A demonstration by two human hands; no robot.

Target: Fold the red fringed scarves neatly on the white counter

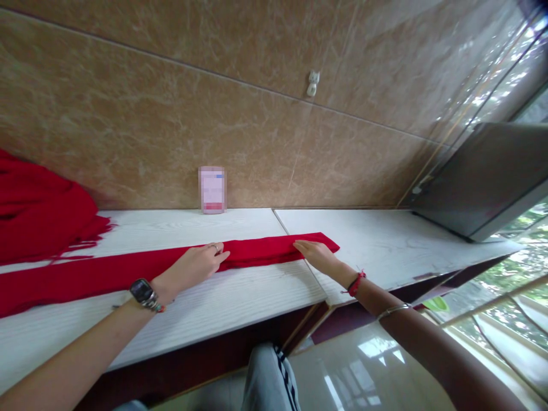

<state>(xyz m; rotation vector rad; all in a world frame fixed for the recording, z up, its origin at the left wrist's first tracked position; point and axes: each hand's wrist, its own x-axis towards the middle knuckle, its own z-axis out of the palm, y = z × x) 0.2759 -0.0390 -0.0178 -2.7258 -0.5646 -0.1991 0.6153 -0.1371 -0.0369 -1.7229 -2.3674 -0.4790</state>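
Observation:
A red scarf (261, 252) lies folded into a long, narrow strip along the white tabletop, running off the left edge of the view. My left hand (200, 264), with a ring and a wristwatch, grips the strip near its middle, fingers bent over the cloth. Close to the strip's right end, my right hand (314, 254) holds the near edge between its fingers, which point left; its thumb is mostly hidden. The right end of the strip comes to a slanted point. At far left is a heap of red fringed cloth (43, 211); whether it joins the strip cannot be seen.
A small pinkish card or box (213, 190), blurred out, leans against the brown marbled wall (171, 125). A white cat-shaped piece (313, 83) is fixed on the wall. A dark grey appliance (483, 177) stands at the right end of the white tabletop (257, 297), beside a window.

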